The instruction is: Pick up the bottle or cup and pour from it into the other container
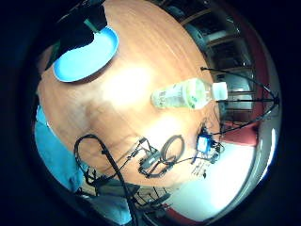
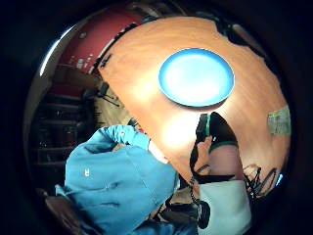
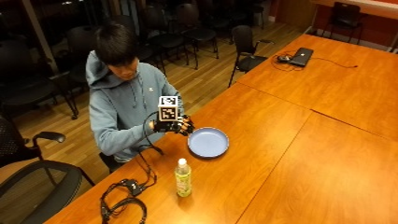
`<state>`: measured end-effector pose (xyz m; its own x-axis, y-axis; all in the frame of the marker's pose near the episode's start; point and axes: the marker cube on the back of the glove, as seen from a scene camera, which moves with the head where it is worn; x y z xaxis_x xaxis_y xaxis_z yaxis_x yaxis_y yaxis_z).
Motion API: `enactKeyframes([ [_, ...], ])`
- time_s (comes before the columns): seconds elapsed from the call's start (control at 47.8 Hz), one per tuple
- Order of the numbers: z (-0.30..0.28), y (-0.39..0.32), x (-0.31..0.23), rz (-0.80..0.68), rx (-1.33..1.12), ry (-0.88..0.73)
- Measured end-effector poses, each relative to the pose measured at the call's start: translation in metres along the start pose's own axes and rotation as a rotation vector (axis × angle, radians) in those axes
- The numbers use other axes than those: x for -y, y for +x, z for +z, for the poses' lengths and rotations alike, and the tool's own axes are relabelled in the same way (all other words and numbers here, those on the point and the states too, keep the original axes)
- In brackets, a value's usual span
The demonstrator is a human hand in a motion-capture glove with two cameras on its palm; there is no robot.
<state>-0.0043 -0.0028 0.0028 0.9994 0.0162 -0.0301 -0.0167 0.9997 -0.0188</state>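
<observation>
The capped bottle [image 3: 183, 178] stands upright on the worktop [image 3: 280, 154] near the blue plate [image 3: 208, 142], probably light, thin-walled and slick, best gripped mid-body, while the gloved right hand [image 3: 173, 125] hovers apart, fingers loosely curled, holding nothing.

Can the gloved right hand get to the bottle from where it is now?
Probably yes: the right hand hovers near the blue plate, and bare table lies between it and the upright bottle.

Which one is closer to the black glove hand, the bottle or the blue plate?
The blue plate: the gloved right hand hovers just beside its rim, while the bottle stands farther along the table.
</observation>
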Motion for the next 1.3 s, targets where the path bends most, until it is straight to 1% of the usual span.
enactKeyframes([
  [0.146, 0.002, -0.002, 0.011, 0.05, -0.054, -0.028],
  [0.355, -0.001, 0.005, 0.012, 0.092, -0.08, -0.052],
  [0.564, -0.01, 0.016, 0.005, 0.126, -0.039, -0.053],
  [0.69, -0.006, 0.017, 0.001, 0.148, -0.079, 0.033],
  [0.815, -0.01, 0.022, -0.004, 0.164, -0.111, 0.081],
  [0.92, -0.012, 0.028, -0.009, 0.197, -0.171, 0.167],
  [1.045, -0.014, 0.03, -0.015, 0.185, -0.179, 0.232],
  [1.296, -0.02, 0.039, -0.024, 0.178, -0.253, 0.465],
])
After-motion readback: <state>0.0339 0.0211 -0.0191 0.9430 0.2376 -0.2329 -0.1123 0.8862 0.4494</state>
